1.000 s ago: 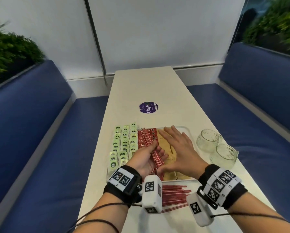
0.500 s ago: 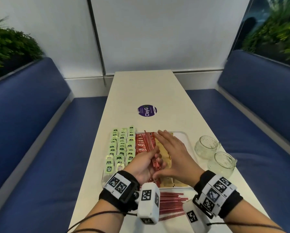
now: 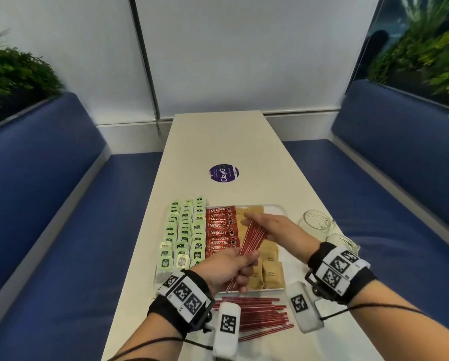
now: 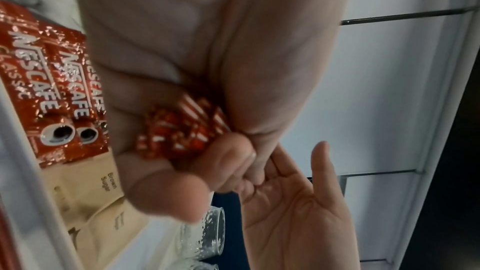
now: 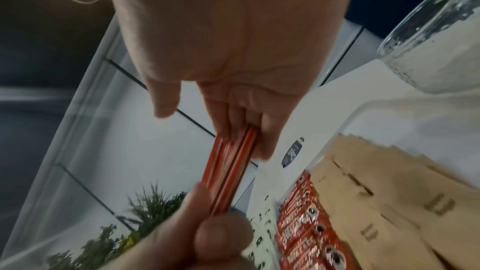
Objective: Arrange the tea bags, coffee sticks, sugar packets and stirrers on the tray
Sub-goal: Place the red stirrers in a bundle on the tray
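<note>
Half the bundle of stirrers [image 3: 252,239] is buried in your left hand [image 3: 227,269], which grips it above the tray [image 3: 283,212]; your right hand [image 3: 272,226] lies flat-fingered against its far end. Glass jars [image 3: 315,225] get clipped behind your wrist. White table [image 3: 218,142], blue benches [image 3: 400,178].

Left hand [image 3: 228,269] clenched, right hand [image 3: 275,227] flat

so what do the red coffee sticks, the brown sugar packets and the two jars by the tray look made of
Red Nescafe coffee sticks: probably metallised foil or film, since they are glossy with crinkled glints in the left wrist view. Tan brown sugar packets: apparently matte kraft paper, with no shine. Two clear jars: likely glass, see-through with a textured surface, though clear plastic is possible.
</note>
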The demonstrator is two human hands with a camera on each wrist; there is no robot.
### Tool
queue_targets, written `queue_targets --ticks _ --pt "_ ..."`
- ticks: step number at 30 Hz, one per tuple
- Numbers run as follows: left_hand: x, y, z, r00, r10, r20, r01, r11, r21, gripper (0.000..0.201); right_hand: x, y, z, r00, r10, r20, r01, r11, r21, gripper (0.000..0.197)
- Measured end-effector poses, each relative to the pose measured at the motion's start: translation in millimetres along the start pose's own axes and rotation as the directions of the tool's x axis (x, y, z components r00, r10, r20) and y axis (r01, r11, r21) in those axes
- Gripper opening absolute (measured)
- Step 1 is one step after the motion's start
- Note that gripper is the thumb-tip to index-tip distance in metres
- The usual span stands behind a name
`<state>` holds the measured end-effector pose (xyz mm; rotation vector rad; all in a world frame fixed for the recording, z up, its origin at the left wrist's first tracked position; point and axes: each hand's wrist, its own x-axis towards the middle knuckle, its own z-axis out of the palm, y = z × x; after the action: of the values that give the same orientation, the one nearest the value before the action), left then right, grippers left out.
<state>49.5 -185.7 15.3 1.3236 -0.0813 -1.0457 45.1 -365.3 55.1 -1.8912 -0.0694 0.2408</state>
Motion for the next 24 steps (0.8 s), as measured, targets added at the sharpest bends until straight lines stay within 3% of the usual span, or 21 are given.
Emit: queue_targets --ticks 3,7,9,12,16,18,19,21,22,24 --pt "2 0 -1 0.999 0.013 -0.048 -0.009 0.997 0.083 0.022 -2 5 4 0.999 0.003 -0.043 -0.001 0.999 0.046 0.036" --pt "2 3 -1 0.991 0.088 -0.103 -0.037 0.908 0.417 0.023 5 9 2 0.982 -0.033 -0.187 0.005 0.989 -0.149 0.04" --pt "2 8 0 0.981 0.162 -0.107 -0.057 0.766 0.64 0.024 7 10 6 0.988 -0.017 -0.157 -0.021 0.971 -0.237 0.039" --pt "4 15 -1 0.942 0.33 -0.065 -0.086 0.423 0.902 0.03 4 12 12 0.991 0.057 -0.123 -0.088 0.962 -0.257 0.042" --pt "5 16 -1 0.876 0.479 -0.054 0.033 0.051 0.998 0.032 -1 20 17 0.988 0.106 -0.113 -0.134 0.954 -0.269 0.049" --pt "6 18 0 0.853 0.52 -0.04 0.065 -0.03 0.997 0.034 0 25 18 0.983 0.047 -0.177 -0.096 0.955 -0.281 0.051" --pt "8 19 0 0.846 0.531 -0.043 0.07 -0.032 0.997 0.033 1 27 18 0.977 0.022 -0.212 -0.083 0.954 -0.287 0.049" --pt "9 20 -4 0.842 0.534 -0.077 0.063 0.045 0.997 0.026 1 30 15 0.958 -0.007 -0.286 -0.083 0.95 -0.3 0.046" --pt "10 19 -9 0.839 0.532 -0.113 0.049 0.132 0.99 0.02 0 32 13 0.944 -0.012 -0.33 -0.089 0.953 -0.289 0.046" --pt "13 12 -25 0.824 0.514 -0.238 0.022 0.389 0.921 0.011 -2 36 5 0.907 -0.014 -0.421 -0.099 0.964 -0.245 0.047"
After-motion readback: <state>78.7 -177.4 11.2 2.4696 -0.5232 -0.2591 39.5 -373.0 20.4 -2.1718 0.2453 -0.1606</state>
